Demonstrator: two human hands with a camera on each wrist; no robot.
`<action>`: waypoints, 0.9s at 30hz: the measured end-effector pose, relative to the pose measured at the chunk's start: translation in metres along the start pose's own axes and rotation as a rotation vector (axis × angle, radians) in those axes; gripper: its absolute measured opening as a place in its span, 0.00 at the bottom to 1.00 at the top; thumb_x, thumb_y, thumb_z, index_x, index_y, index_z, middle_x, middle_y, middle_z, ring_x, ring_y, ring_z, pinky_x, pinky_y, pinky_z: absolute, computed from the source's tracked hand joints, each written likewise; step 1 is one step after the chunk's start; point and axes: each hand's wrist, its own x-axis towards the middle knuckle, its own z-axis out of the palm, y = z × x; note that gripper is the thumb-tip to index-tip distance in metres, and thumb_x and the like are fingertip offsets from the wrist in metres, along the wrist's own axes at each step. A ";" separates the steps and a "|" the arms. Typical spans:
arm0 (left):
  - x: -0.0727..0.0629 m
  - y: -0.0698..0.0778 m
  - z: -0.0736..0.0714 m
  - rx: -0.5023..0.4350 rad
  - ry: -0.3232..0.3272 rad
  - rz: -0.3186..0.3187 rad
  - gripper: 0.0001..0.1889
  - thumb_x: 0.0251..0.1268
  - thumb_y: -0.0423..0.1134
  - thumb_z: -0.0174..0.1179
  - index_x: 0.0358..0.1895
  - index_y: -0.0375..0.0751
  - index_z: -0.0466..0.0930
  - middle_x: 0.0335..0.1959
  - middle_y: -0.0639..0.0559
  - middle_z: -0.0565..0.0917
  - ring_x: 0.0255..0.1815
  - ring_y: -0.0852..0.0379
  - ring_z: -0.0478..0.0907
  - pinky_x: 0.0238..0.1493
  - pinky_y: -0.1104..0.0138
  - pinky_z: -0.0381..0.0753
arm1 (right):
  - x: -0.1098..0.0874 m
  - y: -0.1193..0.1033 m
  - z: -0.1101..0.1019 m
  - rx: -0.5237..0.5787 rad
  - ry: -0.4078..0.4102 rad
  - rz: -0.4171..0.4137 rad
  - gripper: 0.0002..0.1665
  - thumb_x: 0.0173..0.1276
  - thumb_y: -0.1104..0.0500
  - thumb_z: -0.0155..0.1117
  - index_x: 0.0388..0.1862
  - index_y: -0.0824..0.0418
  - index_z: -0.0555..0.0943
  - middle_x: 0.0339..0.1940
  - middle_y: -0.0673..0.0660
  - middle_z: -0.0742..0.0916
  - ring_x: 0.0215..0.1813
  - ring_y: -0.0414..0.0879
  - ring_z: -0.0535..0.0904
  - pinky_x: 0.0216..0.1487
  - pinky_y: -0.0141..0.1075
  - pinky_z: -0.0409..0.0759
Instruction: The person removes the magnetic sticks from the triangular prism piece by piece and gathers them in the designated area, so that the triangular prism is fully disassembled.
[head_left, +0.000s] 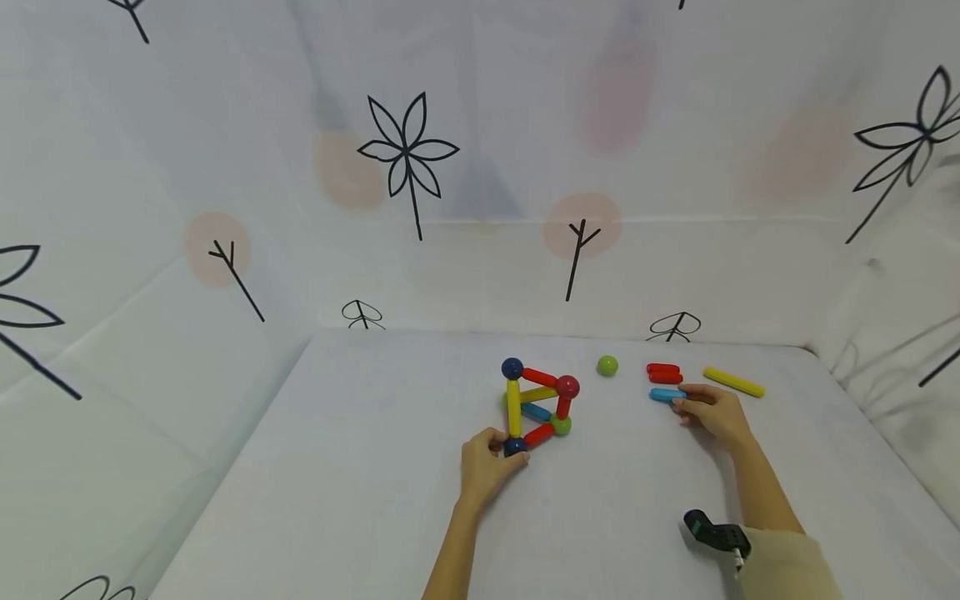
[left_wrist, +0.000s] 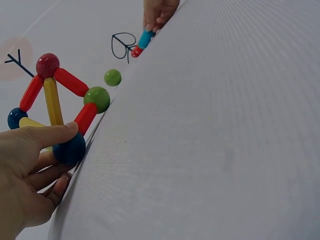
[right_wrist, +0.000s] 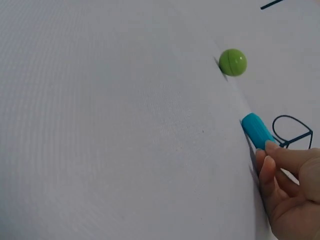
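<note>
A frame of coloured rods and balls stands on the table, with red rods (head_left: 540, 377), a yellow rod (head_left: 513, 408), a blue rod (head_left: 535, 412), a red ball (head_left: 567, 387) and green and dark blue balls. My left hand (head_left: 482, 471) grips the dark blue ball (left_wrist: 71, 151) at its near corner, thumb on one side and fingers on the other. To the right, my right hand (head_left: 716, 417) pinches one end of a short light blue rod (right_wrist: 256, 129) between thumb and fingers. That rod lies low, at or just above the tabletop; I cannot tell which.
Just beyond the light blue rod lie two short red rods (head_left: 664, 373). A longer yellow rod (head_left: 734, 382) is at their right, and a loose green ball (head_left: 607, 365) at their left. White patterned cloth (head_left: 480, 275) hangs behind the white table (head_left: 337, 500).
</note>
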 end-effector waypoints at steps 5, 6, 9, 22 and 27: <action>0.000 -0.001 0.000 0.000 0.005 0.001 0.17 0.42 0.38 0.74 0.36 0.34 0.81 0.30 0.50 0.80 0.32 0.58 0.72 0.35 0.71 0.74 | 0.002 -0.004 0.002 0.000 0.017 0.006 0.33 0.69 0.56 0.57 0.65 0.75 0.63 0.37 0.49 0.81 0.30 0.37 0.79 0.35 0.27 0.79; 0.000 -0.001 0.000 0.001 0.004 0.001 0.17 0.42 0.38 0.74 0.36 0.34 0.81 0.30 0.50 0.80 0.32 0.58 0.72 0.35 0.71 0.74 | 0.002 -0.004 0.002 0.005 0.019 0.007 0.32 0.69 0.57 0.57 0.65 0.75 0.63 0.35 0.47 0.81 0.30 0.37 0.79 0.34 0.27 0.79; 0.000 -0.001 0.000 0.004 0.002 0.000 0.17 0.42 0.38 0.74 0.36 0.34 0.81 0.30 0.50 0.80 0.32 0.58 0.72 0.35 0.71 0.74 | 0.003 -0.005 0.003 0.014 0.032 0.010 0.32 0.70 0.58 0.57 0.65 0.75 0.63 0.30 0.44 0.82 0.29 0.36 0.79 0.34 0.26 0.79; 0.000 -0.001 0.000 0.004 0.006 0.001 0.18 0.42 0.38 0.75 0.36 0.34 0.81 0.29 0.51 0.80 0.31 0.58 0.71 0.33 0.72 0.73 | 0.007 -0.006 0.015 0.005 0.208 0.050 0.32 0.67 0.55 0.60 0.64 0.73 0.66 0.58 0.72 0.74 0.26 0.29 0.80 0.33 0.19 0.75; 0.000 -0.001 0.000 -0.009 0.010 0.004 0.18 0.41 0.38 0.75 0.36 0.33 0.81 0.29 0.50 0.81 0.31 0.57 0.72 0.33 0.72 0.73 | 0.007 -0.007 0.017 -0.065 0.236 0.047 0.31 0.68 0.53 0.59 0.64 0.71 0.68 0.61 0.71 0.74 0.28 0.24 0.73 0.33 0.15 0.70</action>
